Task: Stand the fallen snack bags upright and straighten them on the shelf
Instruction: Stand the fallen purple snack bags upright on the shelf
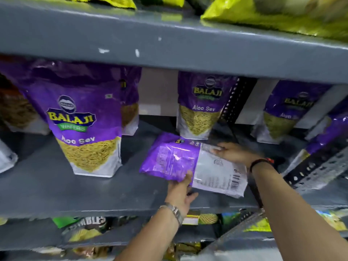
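A purple and white snack bag (175,157) lies flat on its front on the grey shelf (56,185), back label up. My left hand (180,191) grips its near purple edge, thumb on top. My right hand (231,152) holds the far white end of the same bag. Upright purple Aloo Sev bags stand around it: a large one (84,125) at the left front, one (199,106) right behind the fallen bag, and one (288,112) further right.
The shelf board above (169,44) hangs low over the bags and carries yellow-green packets (273,14). A perforated metal upright (320,166) stands at the right, beside a leaning purple bag (331,132). More snack packets (84,227) fill the shelf below.
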